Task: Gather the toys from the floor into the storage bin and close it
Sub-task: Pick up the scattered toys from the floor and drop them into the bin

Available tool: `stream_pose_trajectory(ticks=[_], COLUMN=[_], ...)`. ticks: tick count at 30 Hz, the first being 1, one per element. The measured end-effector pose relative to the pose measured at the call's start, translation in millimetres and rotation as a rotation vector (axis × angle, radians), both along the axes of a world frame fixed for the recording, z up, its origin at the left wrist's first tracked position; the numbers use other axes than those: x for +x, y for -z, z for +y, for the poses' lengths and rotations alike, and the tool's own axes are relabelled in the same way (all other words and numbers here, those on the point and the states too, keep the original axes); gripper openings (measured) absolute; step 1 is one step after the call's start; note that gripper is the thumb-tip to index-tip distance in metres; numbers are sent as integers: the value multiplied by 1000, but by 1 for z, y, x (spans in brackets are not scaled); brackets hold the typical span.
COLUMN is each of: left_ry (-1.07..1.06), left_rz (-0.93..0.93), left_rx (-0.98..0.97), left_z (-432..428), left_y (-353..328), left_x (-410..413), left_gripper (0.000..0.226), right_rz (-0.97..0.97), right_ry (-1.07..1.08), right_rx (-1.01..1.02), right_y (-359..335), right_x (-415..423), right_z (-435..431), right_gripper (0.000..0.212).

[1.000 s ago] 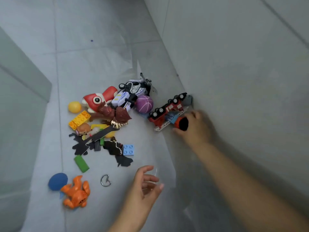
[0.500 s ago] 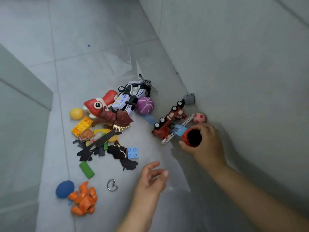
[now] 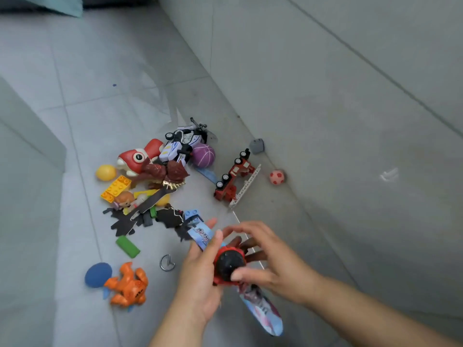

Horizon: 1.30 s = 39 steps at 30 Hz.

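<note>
Toys (image 3: 160, 176): heaped on floor (image 3: 105, 126) near wall (image 3: 325, 96), bin out of view; one watch (image 3: 228, 265) off floor, gripped jointly by left hand (image 3: 198, 276) and right hand (image 3: 275, 266); likely risks: loose strap (image 3: 263, 311) slips during handover, nudged pink ball (image 3: 276, 177) rolls away.

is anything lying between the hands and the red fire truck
Nothing visible: only bare floor separates them from the red fire truck. But the left hand and right hand both hold a red toy watch, so neither is free.
</note>
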<state>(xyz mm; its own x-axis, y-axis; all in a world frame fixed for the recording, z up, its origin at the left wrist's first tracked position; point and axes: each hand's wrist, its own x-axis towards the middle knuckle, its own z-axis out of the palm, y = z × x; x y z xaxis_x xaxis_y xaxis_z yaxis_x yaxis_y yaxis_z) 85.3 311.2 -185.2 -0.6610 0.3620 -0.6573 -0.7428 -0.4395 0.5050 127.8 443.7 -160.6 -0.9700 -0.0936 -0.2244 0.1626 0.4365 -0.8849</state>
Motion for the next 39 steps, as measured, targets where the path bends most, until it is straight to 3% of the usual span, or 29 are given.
stream_pose_trajectory(ticks=[3, 5, 7, 8, 13, 17, 20, 24, 27, 30, 32, 36, 39], left_ry=[-56, -66, -99, -124, -178, -172, -142, -60, -29, -61, -120, -342, -503], left_rz=[20, 31, 37, 33, -1, -7, -11, 65, 176, 298, 409, 607, 680], left_rx=[-68, -90, -98, -101, -125, -141, -125, -9, 38, 24, 2, -22, -94], left_z=[-31, -49, -62, -67, -75, -72, -67, -59, -62, -77, -90, -121, -154], left_y=[2, 4, 5, 7, 16, 17, 14, -4, -25, -52, -75, -129, -167], left_x=[-10, -14, -16, -16, -10, -6, -11, -17, -19, -22, -24, -28, -30], left_gripper=[23, 20, 21, 20, 24, 24, 17, 83, 102, 83, 69, 54, 67], right_rz=[28, -65, -203, -229, -104, -89, -37, 119, 246, 350, 376, 382, 363], right_ry=[220, 277, 321, 357, 533, 654, 497, 78, -135, -219, -222, -281, -369], right_rx=[165, 346, 396, 400, 417, 111, -75, -23, 192, 316, 275, -71, -329], right_y=[21, 42, 62, 70, 92, 75, 47, -1, -35, -67, -88, -133, -165], right_x=[-40, -69, -91, -99, -110, -88, -59, -35, -32, -32, -34, -44, -50], right_z=[16, 23, 18, 13, 6, 15, 3, -25, -41, -55, -67, -105, -142], right_gripper=[38, 57, 81, 82, 37, 24, 24, 25, 29, 42, 63, 91, 92])
